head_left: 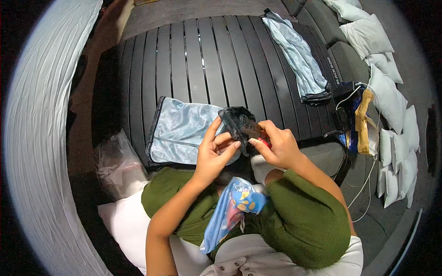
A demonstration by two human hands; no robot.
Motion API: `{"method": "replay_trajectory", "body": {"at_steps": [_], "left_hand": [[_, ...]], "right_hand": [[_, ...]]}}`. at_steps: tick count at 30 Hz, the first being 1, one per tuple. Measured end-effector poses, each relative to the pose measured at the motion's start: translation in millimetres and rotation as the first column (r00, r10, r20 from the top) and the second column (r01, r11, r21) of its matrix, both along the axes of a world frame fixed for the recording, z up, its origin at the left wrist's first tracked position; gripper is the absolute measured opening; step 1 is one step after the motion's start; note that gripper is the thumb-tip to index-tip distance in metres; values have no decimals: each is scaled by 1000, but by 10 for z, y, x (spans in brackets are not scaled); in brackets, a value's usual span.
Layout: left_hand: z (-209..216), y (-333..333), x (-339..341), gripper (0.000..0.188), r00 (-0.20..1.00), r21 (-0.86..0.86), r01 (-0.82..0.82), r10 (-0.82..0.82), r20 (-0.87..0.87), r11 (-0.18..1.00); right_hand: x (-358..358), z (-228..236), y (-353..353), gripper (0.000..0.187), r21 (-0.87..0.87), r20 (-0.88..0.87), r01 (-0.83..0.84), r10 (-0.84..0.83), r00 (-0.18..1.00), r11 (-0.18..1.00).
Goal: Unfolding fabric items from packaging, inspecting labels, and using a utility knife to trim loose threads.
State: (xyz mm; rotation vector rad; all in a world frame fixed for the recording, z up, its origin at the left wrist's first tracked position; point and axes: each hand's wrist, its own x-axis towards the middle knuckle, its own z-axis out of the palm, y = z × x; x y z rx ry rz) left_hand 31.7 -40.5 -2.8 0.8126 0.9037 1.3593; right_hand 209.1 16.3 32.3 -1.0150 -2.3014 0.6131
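A pale blue, cloudy-patterned cloth piece [182, 129] with black edging lies on the near side of the black slatted table. Its right end is gathered up into a black trimmed edge [235, 118] between my hands. My left hand [212, 149] pinches this edge from the left, with thumb and fingers curled. My right hand [282, 146] is closed at the edge's right side around a small red-handled tool [264, 140]. The tool is mostly covered by my fingers, so its working end does not show clearly.
A matching pale blue cloth [297, 55] lies folded lengthwise on the table's [193, 69] far right. Right of the table are a yellow-and-blue packet [363, 122], a white cable and several white cushions [386, 87] on a grey sofa. A clear plastic bag [120, 161] sits at left; a printed blue cloth [235, 204] rests on my lap.
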Motion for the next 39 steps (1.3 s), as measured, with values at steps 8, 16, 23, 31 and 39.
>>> {"method": "replay_trajectory", "body": {"at_steps": [8,16,23,31,39], "left_hand": [[11,68,-39,24,998,-124,63,-64,-2,990],[58,96,-137,34,976,-391,195,-136,173,900],[162,165,-249,49,788,-248,434,-232,570,866],[203,214,-431,20,703,275,-33,218,-677,961],[138,354,-604,25,293,441,-262,507,-811,858]], "right_hand": [[-26,13,-6,30,-114,-53,-17,11,999,993],[12,-144,212,34,-683,-406,-279,-33,913,675],[93,-250,281,35,-908,-398,-311,-346,850,279],[239,-327,452,33,-613,-166,-87,-20,986,785],[405,-571,541,34,-332,103,208,-184,978,920]]}}
